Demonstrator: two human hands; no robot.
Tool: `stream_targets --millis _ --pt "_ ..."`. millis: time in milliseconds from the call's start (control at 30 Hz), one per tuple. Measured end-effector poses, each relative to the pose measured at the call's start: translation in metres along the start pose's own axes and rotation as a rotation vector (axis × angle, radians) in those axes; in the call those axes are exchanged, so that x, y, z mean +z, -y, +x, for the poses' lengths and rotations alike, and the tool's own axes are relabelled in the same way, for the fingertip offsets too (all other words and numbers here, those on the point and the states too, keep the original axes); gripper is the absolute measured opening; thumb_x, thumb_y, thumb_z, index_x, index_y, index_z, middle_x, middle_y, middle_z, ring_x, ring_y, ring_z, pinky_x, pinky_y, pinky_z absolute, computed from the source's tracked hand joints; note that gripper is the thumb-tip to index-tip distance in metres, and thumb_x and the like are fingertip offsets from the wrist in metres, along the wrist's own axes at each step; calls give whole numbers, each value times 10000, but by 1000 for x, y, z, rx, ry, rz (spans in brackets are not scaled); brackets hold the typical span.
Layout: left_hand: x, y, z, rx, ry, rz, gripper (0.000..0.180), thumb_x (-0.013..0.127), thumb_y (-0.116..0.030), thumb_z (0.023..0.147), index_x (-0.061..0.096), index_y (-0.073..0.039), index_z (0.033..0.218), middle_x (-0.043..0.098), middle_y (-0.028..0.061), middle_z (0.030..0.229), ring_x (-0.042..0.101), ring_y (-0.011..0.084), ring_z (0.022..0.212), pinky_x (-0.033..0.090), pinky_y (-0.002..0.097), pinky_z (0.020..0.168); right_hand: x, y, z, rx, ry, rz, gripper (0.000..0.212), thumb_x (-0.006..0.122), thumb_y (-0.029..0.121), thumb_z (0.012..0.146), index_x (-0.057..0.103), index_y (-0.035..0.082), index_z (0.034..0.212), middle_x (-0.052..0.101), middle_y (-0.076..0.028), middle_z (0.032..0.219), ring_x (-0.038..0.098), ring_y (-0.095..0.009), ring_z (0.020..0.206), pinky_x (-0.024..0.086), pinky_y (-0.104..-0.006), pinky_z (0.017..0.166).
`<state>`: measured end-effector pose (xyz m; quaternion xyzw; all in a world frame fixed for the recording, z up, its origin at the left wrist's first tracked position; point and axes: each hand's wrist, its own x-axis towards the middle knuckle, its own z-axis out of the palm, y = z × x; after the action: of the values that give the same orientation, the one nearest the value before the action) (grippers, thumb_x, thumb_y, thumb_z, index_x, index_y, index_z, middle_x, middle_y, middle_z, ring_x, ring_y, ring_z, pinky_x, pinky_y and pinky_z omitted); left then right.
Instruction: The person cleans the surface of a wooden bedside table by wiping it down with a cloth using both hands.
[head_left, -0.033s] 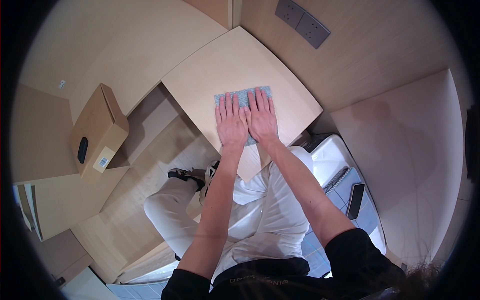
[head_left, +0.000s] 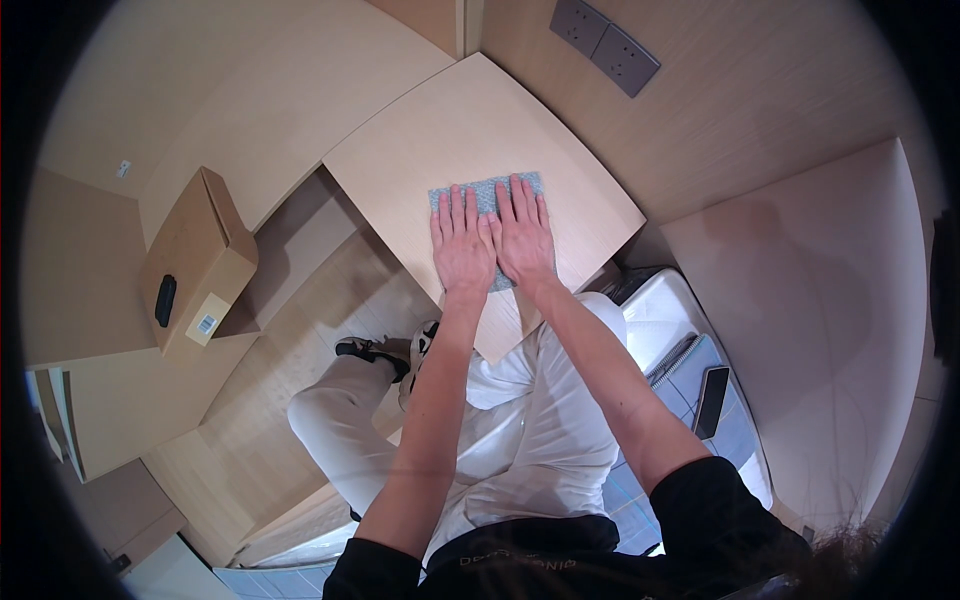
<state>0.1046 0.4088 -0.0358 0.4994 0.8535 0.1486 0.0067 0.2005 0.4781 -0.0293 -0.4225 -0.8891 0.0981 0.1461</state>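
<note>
A grey-blue textured cloth [head_left: 470, 188] lies flat on a pale wooden tabletop [head_left: 470, 115]. My left hand [head_left: 463, 245] rests palm down on its left part, fingers stretched toward the far edge. Beside it my right hand [head_left: 522, 235] lies flat on the cloth's right part, with the thumbs touching or nearly so. Both hands cover most of the cloth; its far rim and a small piece near the wrists show. Neither hand grips anything.
On the left, a cardboard box [head_left: 200, 260] carries a small black object [head_left: 165, 300]. A phone [head_left: 711, 402] lies on the blue checked bedding to my right, near a spiral notebook [head_left: 675, 362]. Wall sockets [head_left: 606, 47] sit beyond the tabletop. My legs are below its near corner.
</note>
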Motion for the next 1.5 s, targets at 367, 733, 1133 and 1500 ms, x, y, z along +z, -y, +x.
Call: stream_targets --millis 367,733,1133,1500 --pt "4 0 3 6 -16 14 627 269 -404 1163 317 -82 1699 257 95 1785 187 270 1654 118 449 1352 0 -2 2 -6 18 -2 642 401 389 1128 380 9 1646 297 -202 1749 248 -343 1633 151 -507 1343" --pt "10 6 18 54 -62 60 621 276 -391 1163 349 -55 1680 302 130 1763 226 308 1640 159 477 1337 4 -3 17 4 17 -30 647 372 391 1137 343 15 1663 266 -196 1761 224 -328 1641 144 -494 1344" --pt "18 12 65 75 -107 44 617 279 -394 1165 364 -55 1674 320 136 1753 260 310 1623 179 478 1325 16 -8 62 25 -20 -29 633 372 415 1137 374 57 1659 261 -204 1761 225 -344 1638 155 -495 1343" --pt "32 20 134 46 -195 58 613 304 -417 1159 434 -64 1643 384 154 1716 308 339 1598 200 493 1312 35 -19 136 9 -16 -29 633 317 446 1144 366 97 1670 262 -188 1764 213 -317 1644 148 -474 1348"
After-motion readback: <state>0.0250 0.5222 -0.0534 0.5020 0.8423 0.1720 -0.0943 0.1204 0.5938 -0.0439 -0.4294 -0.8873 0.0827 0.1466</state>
